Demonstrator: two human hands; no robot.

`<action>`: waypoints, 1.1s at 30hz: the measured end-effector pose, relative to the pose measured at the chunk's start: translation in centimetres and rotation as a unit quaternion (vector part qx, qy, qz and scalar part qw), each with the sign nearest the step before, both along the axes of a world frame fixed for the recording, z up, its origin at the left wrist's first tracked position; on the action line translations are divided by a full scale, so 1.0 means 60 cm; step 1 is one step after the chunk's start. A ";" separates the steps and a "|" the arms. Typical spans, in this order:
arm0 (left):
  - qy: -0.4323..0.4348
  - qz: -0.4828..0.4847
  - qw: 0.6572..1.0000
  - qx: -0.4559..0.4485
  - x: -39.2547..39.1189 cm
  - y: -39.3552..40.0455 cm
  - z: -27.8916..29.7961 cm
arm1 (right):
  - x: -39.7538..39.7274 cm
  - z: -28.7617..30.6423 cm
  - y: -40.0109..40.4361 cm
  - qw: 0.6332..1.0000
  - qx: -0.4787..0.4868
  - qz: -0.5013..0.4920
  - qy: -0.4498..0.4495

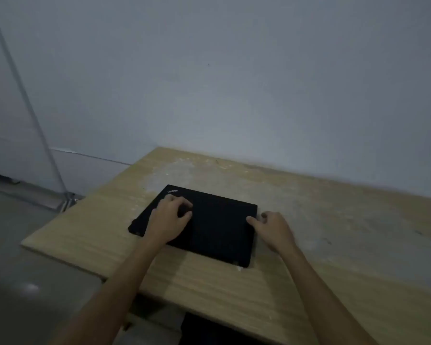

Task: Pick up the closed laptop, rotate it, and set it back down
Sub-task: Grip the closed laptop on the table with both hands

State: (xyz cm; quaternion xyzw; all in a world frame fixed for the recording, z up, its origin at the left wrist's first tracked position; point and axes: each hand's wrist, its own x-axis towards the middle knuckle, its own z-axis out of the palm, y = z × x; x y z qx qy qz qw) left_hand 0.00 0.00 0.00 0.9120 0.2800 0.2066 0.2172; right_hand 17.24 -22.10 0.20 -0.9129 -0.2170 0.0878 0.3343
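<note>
Both grips are resting at the closed laptop [209, 222], and I am seeing no real clamp from either one. My left hand [168, 219] is lying on top of the lid, over its left half, fingers [184, 204] curled loosely downward with the tips touching the black surface and the thumb pointing toward the middle; it is pressing or resting, not pinching anything. My right hand [275, 231] is sitting at the laptop's right edge, thumb tip lying on the lid near the far right corner and the other fingers curling down just beside that edge. Whether those fingers are gripping the side or only touching the table [334, 232], I cannot tell.

I am looking at the laptop lying flat on the table, lid shut, turned at an angle so one corner is pointing toward me. Its logo is showing faintly at the far left corner, just beyond my left knuckles. Pale wood is showing around it, with a whitish, scuffed patch spreading behind it toward the wall [234, 83]. Both forearms are reaching in from the lower edge of the view.
</note>
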 end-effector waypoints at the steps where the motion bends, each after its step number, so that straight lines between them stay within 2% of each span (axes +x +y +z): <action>1: 0.004 0.023 1.000 0.014 -0.004 0.009 -0.004 | -0.001 -0.003 0.009 1.000 0.006 -0.001 0.005; 5: 0.049 0.137 0.989 0.003 -0.010 0.043 -0.018 | -0.017 -0.018 0.038 1.000 -0.008 -0.025 -0.012; 8: 0.085 0.160 0.983 -0.009 -0.003 0.054 -0.021 | -0.035 -0.019 0.048 0.997 -0.047 -0.052 -0.043; 11: 0.073 0.180 0.981 -0.009 0.005 0.058 -0.017 | -0.040 -0.023 0.054 0.997 -0.027 -0.064 -0.029; 16: 0.013 0.188 0.980 -0.069 0.007 0.080 -0.009 | -0.032 -0.029 0.061 0.995 0.069 -0.071 0.027; 20: -0.043 0.192 0.968 -0.156 0.014 0.093 0.006 | -0.018 -0.018 0.063 0.968 0.210 -0.072 0.118; 22: -0.061 0.194 0.964 -0.172 0.021 0.097 0.017 | -0.011 -0.002 0.065 0.958 0.246 -0.071 0.130; 28: -0.067 0.173 0.969 -0.165 0.033 0.089 0.046 | 0.010 0.034 0.053 0.964 0.247 -0.032 0.097; 33: -0.109 0.116 0.953 -0.259 0.054 0.076 0.058 | 0.041 0.070 0.025 0.973 0.224 -0.028 0.048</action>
